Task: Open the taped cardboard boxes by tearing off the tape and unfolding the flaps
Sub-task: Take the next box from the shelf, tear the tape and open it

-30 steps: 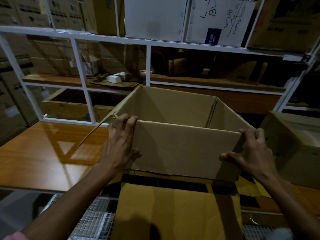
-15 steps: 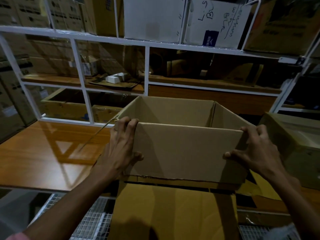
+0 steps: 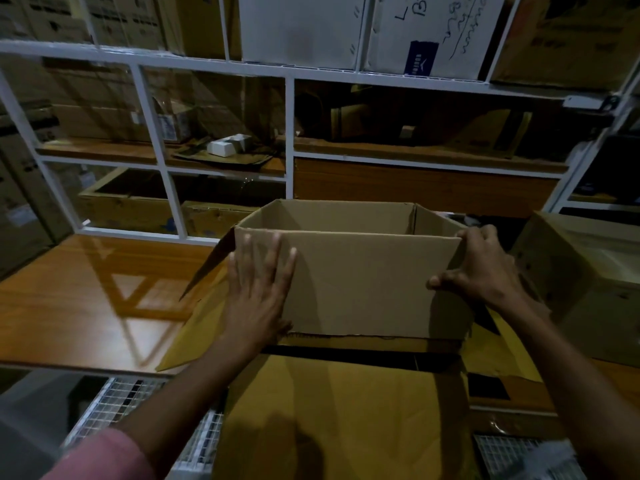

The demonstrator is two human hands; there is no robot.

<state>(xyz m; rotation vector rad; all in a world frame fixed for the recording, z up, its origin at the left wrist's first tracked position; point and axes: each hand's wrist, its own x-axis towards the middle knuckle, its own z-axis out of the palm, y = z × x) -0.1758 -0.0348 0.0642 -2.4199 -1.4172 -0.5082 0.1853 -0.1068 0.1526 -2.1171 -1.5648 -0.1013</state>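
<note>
An open brown cardboard box (image 3: 363, 282) stands on the wooden table (image 3: 86, 299), its top open and its inside empty as far as I can see. Its near flap (image 3: 339, 417) hangs toward me over the table's edge, and side flaps lie spread to the left and right. My left hand (image 3: 258, 292) lies flat with straight fingers against the left part of the box's near wall. My right hand (image 3: 485, 268) grips the box's near right corner, fingers curled over the top edge and thumb on the near wall.
Another cardboard box (image 3: 585, 282) stands close on the right. White metal shelving (image 3: 291, 133) packed with cartons rises right behind the table. A wire mesh surface (image 3: 114, 407) lies below the table's front edge.
The box has moved away from me and sits lower in view. My left hand let go of the top left corner and now presses flat on the near wall.
</note>
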